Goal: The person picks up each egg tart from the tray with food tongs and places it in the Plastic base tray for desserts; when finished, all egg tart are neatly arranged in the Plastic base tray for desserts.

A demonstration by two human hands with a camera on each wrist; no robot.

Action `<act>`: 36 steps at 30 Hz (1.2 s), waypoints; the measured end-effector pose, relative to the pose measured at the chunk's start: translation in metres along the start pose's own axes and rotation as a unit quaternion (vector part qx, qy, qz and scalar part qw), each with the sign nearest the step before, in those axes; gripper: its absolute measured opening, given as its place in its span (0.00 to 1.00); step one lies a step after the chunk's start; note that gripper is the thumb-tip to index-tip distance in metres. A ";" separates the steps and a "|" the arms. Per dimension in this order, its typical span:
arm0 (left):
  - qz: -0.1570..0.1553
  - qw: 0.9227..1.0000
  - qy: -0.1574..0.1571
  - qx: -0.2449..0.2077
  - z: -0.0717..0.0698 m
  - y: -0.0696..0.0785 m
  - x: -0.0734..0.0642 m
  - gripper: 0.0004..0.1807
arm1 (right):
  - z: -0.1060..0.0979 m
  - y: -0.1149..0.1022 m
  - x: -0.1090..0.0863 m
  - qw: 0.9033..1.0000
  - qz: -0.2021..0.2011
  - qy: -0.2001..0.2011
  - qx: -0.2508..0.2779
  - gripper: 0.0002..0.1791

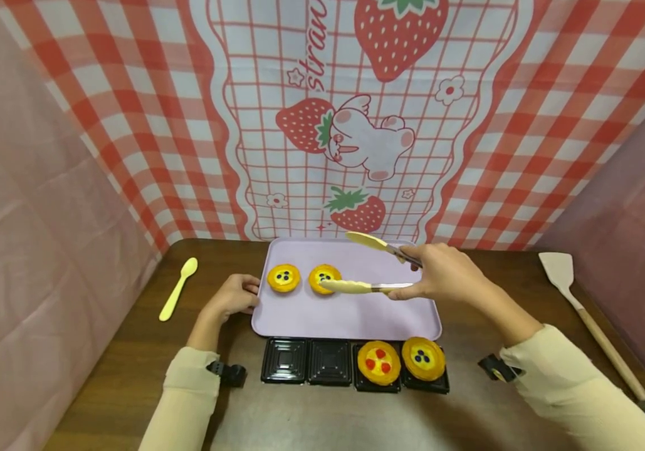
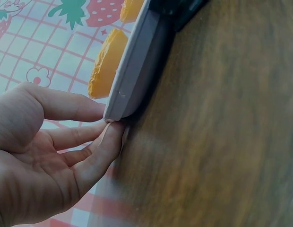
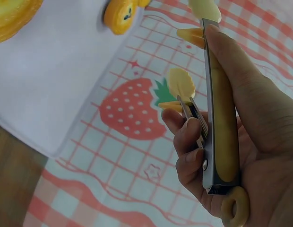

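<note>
At the left end of the lilac tray [image 1: 367,322], my left hand [image 1: 234,295] pinches the rim between thumb and fingers, as the left wrist view shows. My right hand [image 1: 440,272] holds yellow-tipped tongs [image 3: 221,127] above the tray, their two arms spread wide. On the tray lie two egg tarts with dark blue berries, a left tart [image 1: 283,278] and a second tart [image 1: 323,272]. The lower tip of the tongs overlaps the second tart in the head view; whether it touches cannot be told. Nothing is held between the tong tips.
In front of the tray, a row of black square holders [image 1: 285,361] includes two bare ones. The others carry a red-topped tart [image 1: 378,362] and a blueberry tart [image 1: 423,359]. A yellow spoon [image 1: 178,289] lies left, a wooden-handled spatula [image 1: 593,313] right. A strawberry-print cloth [image 1: 322,207] hangs behind.
</note>
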State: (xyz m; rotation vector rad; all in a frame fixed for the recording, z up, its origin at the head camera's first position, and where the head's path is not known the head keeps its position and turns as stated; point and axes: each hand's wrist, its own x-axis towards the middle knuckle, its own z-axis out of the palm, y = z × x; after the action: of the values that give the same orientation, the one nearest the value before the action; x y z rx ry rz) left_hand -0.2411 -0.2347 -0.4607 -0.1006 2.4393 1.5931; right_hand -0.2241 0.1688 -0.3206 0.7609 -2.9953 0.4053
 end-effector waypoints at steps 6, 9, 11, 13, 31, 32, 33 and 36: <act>0.002 1.000 0.000 0.000 -0.002 0.000 -0.002 0.28 | 0.016 -0.008 0.029 1.000 -0.007 -0.022 0.002 0.51; 0.001 1.000 -0.003 -0.002 -0.002 -0.001 -0.002 0.28 | 0.024 -0.011 0.038 0.999 -0.010 -0.037 -0.003 0.49; 0.000 1.000 -0.003 -0.004 -0.002 -0.002 -0.002 0.28 | 0.030 -0.012 0.043 0.999 -0.013 -0.046 -0.006 0.46; 0.000 1.000 -0.004 -0.006 -0.003 -0.003 -0.002 0.28 | 0.035 -0.013 0.046 0.998 -0.013 -0.053 -0.009 0.45; -0.003 1.000 -0.003 -0.005 -0.003 -0.004 0.004 0.28 | 0.055 -0.009 0.053 0.995 0.027 -0.095 -0.022 0.39; -0.003 1.000 -0.003 -0.005 -0.003 -0.004 0.004 0.28 | 0.055 -0.008 0.053 0.995 0.026 -0.097 -0.021 0.39; -0.003 1.000 -0.004 -0.003 -0.003 -0.004 0.004 0.28 | 0.056 -0.008 0.053 0.995 0.024 -0.098 -0.019 0.38; -0.004 1.000 -0.004 0.000 -0.003 -0.003 0.004 0.28 | 0.058 -0.007 0.054 0.995 0.014 -0.101 -0.014 0.37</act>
State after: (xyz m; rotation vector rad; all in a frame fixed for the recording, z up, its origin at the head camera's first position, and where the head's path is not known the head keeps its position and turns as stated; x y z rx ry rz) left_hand -0.2449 -0.2384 -0.4635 -0.1037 2.4298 1.5867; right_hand -0.2654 0.1227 -0.3705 0.8036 -3.1948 0.3025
